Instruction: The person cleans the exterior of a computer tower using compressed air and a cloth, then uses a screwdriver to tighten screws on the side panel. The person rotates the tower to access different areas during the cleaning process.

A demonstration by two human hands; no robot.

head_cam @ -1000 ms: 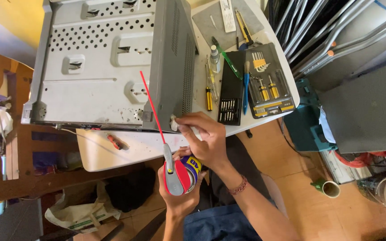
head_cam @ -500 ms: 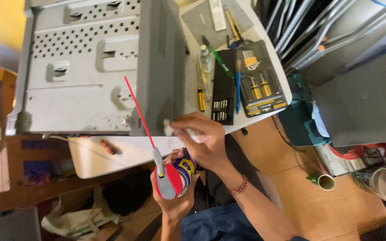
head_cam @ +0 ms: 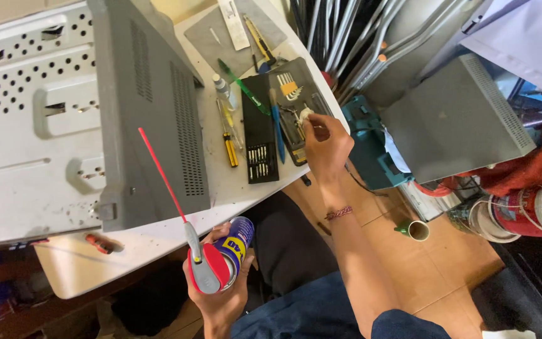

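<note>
The spray can (head_cam: 230, 254) sits in my left hand (head_cam: 221, 295), grip wrapped tight around it, just off the surface (head_cam: 158, 242) edge below the grey metal case (head_cam: 152, 119). Its red straw (head_cam: 161, 172) points at the case; a tilt could foul it. My right hand (head_cam: 326, 145) pinches something small and pale over the tool kit (head_cam: 286, 119), right of the case, near the edge: it could drop. Open room lies only over the floor.

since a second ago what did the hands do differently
The right hand left the case corner near the spray can and reached over to the open tool kit, pinching something small and pale there. The left hand keeps holding the can, its red straw pointing toward the case.
</note>
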